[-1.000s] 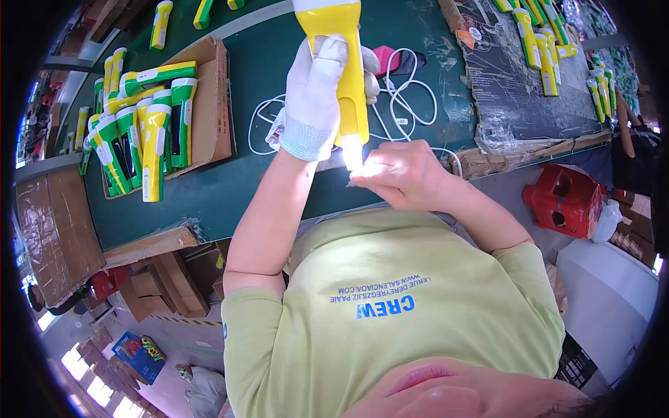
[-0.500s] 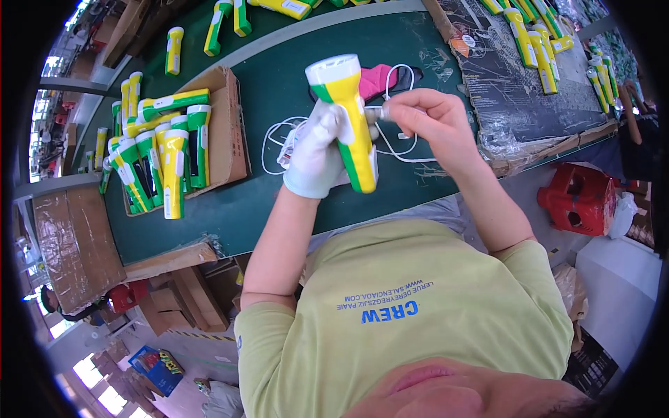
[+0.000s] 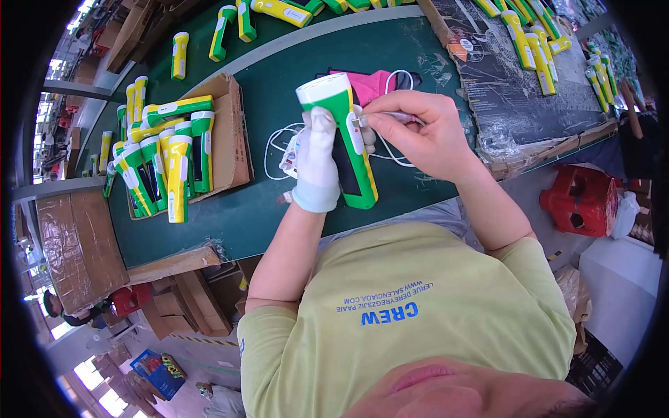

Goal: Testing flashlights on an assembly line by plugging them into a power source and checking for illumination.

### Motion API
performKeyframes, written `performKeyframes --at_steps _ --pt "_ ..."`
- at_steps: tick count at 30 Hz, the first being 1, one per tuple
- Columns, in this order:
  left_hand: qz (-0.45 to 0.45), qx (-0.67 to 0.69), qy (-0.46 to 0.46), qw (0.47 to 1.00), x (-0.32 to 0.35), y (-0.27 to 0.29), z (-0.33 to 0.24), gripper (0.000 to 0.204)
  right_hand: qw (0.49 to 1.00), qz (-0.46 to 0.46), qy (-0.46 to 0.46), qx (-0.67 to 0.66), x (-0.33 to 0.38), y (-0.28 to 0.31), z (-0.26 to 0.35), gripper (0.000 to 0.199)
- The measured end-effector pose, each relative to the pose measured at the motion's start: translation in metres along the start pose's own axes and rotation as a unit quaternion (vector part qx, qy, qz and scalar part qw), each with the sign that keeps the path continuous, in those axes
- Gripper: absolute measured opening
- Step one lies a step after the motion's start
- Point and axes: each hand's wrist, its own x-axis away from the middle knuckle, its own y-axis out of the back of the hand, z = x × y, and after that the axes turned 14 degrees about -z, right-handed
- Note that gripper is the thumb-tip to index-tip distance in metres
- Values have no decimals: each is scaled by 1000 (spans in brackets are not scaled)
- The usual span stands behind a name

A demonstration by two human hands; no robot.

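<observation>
My left hand (image 3: pixel 318 164), in a white glove, is closed around a green and yellow flashlight (image 3: pixel 337 103). The flashlight's wide white head points up and away from me, and its tail comes toward the table's near edge. A dark panel and a pale switch strip show on its side. My bare right hand (image 3: pixel 433 136) pinches the white plug of a charging cable (image 3: pixel 364 120) against that side, near the strip. Whether the plug sits in a socket I cannot tell. Behind the flashlight, a pink and black cloth item (image 3: pixel 369 85) lies on the green table, and white cable loops beside my glove.
At left, a cardboard box (image 3: pixel 235 132) holds several green and yellow flashlights. More flashlights (image 3: pixel 180 56) lie along the far side. On the right, others rest on a dark, film-covered cardboard sheet (image 3: pixel 498 104). A red plastic stool (image 3: pixel 577 198) stands beyond the table edge.
The flashlight has been turned in my left hand, so its dark panel and switch strip now show instead of the yellow side. My right hand has moved left, bringing the plug against it.
</observation>
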Motion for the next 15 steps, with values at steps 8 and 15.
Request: performKeyframes --at_steps 8,15 --pt "-12 -93 -128 987 10 -2 -1 49 991 0 121 62 -1 -3 -7 5" --pt "89 33 75 993 9 1 -12 84 995 26 -54 -76 6 -4 -22 10"
